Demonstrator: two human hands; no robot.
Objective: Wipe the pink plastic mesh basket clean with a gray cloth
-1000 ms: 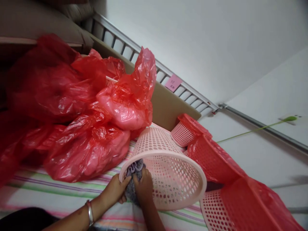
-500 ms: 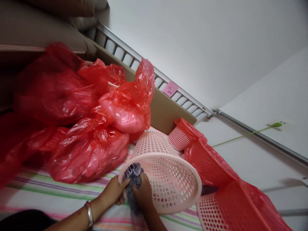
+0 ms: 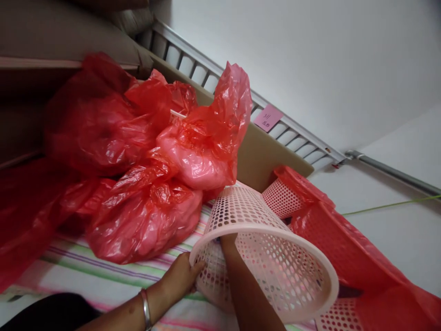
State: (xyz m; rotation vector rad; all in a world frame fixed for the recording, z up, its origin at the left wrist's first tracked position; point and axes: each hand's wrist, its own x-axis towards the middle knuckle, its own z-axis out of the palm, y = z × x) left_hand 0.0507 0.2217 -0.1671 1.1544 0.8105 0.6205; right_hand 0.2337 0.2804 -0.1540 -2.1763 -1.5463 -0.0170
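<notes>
A pale pink perforated plastic basket (image 3: 296, 250) lies on its side on the striped sheet (image 3: 131, 287), its wide mouth facing me. My left hand (image 3: 184, 276), below a silver bangle, is closed on the left part of the rim, thumb inside. Through the mouth reaches my right arm, with my right hand (image 3: 229, 241) deep inside against the upper left wall. Its fingers are hidden, so I cannot see what they hold. The grey fluffy cloth seen earlier is out of clear view.
Several red plastic bags (image 3: 144, 220) with pink contents crowd the left. On the right stand more pink baskets (image 3: 280, 197) with red plastic (image 3: 365, 257) over them. Behind run a metal rail (image 3: 213, 73), a pink note (image 3: 268, 118) and a beige board (image 3: 258, 156).
My right hand has gone from the basket's mouth to deep inside, and the grey cloth has dropped from sight. My left hand stays at the rim. The view has shifted left.
</notes>
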